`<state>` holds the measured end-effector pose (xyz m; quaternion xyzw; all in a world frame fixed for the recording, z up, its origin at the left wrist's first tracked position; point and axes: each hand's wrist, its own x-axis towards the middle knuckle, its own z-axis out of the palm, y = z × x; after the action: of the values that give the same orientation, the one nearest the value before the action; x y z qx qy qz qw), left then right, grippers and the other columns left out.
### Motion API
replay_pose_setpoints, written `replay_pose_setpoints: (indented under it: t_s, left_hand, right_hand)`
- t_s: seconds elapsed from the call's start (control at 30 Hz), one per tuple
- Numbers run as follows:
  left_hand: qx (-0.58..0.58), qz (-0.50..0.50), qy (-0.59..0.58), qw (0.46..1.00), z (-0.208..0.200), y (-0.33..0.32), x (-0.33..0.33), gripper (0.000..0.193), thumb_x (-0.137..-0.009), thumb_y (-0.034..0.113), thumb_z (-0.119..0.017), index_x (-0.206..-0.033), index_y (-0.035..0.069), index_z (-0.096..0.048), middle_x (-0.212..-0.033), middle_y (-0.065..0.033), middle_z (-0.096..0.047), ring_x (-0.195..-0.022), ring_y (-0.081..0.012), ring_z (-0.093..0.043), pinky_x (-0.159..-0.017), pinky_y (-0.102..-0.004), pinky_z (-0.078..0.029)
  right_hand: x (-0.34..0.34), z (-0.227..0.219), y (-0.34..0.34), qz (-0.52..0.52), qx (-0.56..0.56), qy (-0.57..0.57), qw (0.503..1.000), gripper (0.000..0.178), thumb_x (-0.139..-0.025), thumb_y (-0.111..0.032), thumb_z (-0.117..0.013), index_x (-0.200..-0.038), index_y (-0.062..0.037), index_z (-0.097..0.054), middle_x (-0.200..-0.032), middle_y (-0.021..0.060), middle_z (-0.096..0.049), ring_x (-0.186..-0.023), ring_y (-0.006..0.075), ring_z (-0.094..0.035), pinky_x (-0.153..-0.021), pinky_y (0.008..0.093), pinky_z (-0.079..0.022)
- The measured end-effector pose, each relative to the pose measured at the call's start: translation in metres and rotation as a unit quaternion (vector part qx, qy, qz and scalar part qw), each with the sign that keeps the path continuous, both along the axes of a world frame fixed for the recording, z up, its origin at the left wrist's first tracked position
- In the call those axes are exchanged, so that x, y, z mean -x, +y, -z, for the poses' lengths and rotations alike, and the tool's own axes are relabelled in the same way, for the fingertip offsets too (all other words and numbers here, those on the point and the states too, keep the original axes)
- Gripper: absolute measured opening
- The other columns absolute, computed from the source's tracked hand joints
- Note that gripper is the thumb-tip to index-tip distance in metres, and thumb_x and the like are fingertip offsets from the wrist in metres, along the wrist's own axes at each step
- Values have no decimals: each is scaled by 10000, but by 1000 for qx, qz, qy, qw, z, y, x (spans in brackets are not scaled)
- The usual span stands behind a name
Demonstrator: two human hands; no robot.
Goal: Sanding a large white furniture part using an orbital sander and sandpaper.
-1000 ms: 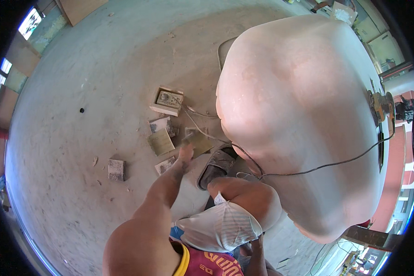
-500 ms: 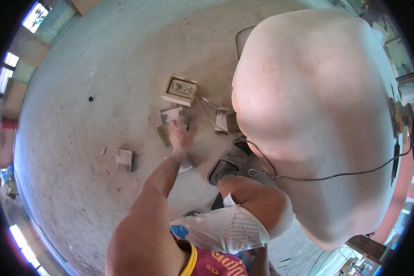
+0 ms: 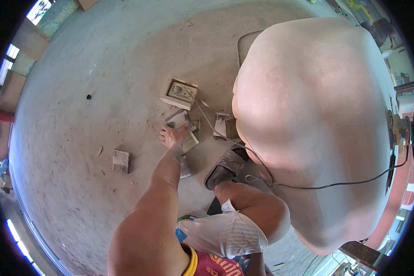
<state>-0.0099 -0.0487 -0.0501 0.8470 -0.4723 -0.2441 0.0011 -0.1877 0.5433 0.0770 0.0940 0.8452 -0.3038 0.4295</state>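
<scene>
My left hand (image 3: 172, 136) reaches down to a small group of dusty pads on the floor. Its fingers are curled at the near edge of a grey-and-white rectangular pad (image 3: 178, 118), which sits tilted against them. A second pale, flat pad (image 3: 190, 142) lies just right of the hand, partly covered. Below my wrist, another grey piece (image 3: 185, 168) shows beside the forearm. My right hand is out of sight; only part of that arm appears at the lower edge.
A large, smooth, pinkish-white rounded form (image 3: 313, 115) fills the right side. A dark cable (image 3: 326, 187) crosses it and runs to a control unit in an open wooden box (image 3: 177, 105). Other dusty blocks lie left (image 3: 121, 161) and beside the form (image 3: 220, 125). My shoe (image 3: 225, 166) is close by.
My left hand has shifted slightly left and nearer, its spread fingers now curled. The grey-and-white pad has turned, and the pad under it now shows on the hand's right.
</scene>
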Motion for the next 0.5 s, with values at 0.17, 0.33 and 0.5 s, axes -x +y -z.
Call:
replay_pose_setpoints:
  t_s: [0.17, 0.33, 0.5]
  left_hand:
    - [-52, -79, 132, 987, 43, -8, 9, 1092, -703, 614, -886, -1509, 11, -461, -1434, -256, -595, -1347, -381, -589, -1126, -480, -466]
    - [-185, 30, 229, 955, 28, 16, 11, 1022, -720, 615, -867, -1448, 1, -494, -1313, -251, -681, -1116, -404, -717, -981, -501, -553]
    - [127, 45, -1, 991, -13, 42, 20, 1098, -691, 687, -869, -1488, 34, -491, -1430, -188, -611, -1320, -375, -586, -1049, -458, -504]
  right_hand:
    - [4, 1, -6, -8, 2, 0, 1000, 300, -1031, -309, -667, -1148, -38, -719, -839, 48, -693, -717, 142, -649, -619, 301, -538]
    - [7, 3, -7, -13, 9, 3, 1000, 302, -1030, -310, -667, -1153, -38, -719, -843, 48, -695, -721, 143, -651, -622, 301, -539]
    - [8, 5, -6, -8, 15, 4, 1000, 304, -1030, -310, -668, -1158, -39, -719, -848, 49, -697, -724, 143, -652, -624, 302, -540]
